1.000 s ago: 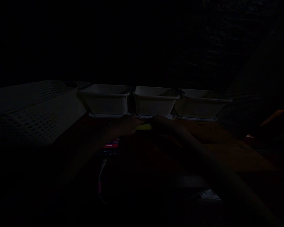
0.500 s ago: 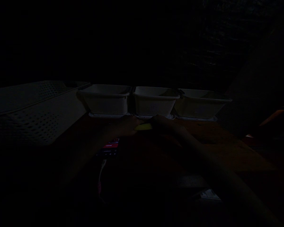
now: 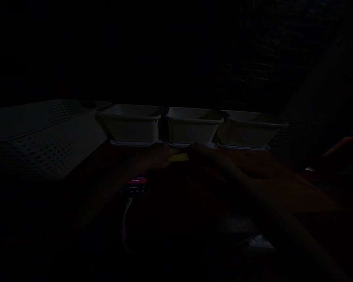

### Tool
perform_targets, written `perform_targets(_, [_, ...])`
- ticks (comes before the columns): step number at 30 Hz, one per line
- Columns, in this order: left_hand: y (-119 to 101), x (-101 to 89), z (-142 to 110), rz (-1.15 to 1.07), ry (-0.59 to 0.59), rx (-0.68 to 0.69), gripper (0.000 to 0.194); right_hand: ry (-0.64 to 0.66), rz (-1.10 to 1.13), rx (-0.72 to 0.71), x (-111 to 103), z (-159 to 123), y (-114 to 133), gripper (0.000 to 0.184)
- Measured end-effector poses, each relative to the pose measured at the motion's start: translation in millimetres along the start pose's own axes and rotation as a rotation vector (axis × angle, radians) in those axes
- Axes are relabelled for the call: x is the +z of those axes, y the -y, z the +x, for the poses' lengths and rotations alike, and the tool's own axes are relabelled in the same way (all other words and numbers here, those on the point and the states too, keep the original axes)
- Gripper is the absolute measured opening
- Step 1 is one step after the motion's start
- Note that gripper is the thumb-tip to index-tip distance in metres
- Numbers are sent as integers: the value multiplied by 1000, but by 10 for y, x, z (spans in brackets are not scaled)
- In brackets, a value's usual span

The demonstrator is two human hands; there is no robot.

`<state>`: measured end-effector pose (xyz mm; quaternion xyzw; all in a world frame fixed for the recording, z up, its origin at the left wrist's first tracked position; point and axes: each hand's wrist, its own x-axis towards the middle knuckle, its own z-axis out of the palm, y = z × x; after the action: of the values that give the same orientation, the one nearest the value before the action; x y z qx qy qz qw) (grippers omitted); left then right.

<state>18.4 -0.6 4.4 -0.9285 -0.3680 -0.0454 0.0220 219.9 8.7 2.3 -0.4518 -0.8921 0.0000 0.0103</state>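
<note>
Steadying both ends gently seems best to me: the yellow-green piece (image 3: 178, 157) sits between left grip (image 3: 159, 154) and right grip (image 3: 202, 152), near the middle tub (image 3: 192, 132); their closure I can't tell.

Bare hands (image 3: 158, 156) (image 3: 202, 153), bare forearms (image 3: 250, 192) (shadowed)
</note>
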Motion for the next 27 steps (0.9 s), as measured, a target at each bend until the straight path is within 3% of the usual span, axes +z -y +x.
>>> perform_targets(7, [-16, -20, -4, 23, -55, -25, 46, -39, 22, -30, -11, 42, -88, 31])
perform_targets(13, [-43, -79, -21, 9, -253, -76, 60, -188, 180, -105, -64, 8, -214, 35])
perform_targets(18, [-18, -52, -2, 17, -390, -72, 53, -278, 257, -115, -12, 4, -253, 41])
perform_targets(23, [37, -24, 19, 73, -377, 15, 42, -410, 258, -196, -42, -19, -161, 52])
perform_targets(27, [47, -17, 27, 57, -396, 40, 41, -570, 308, -308, -131, -72, -49, 45])
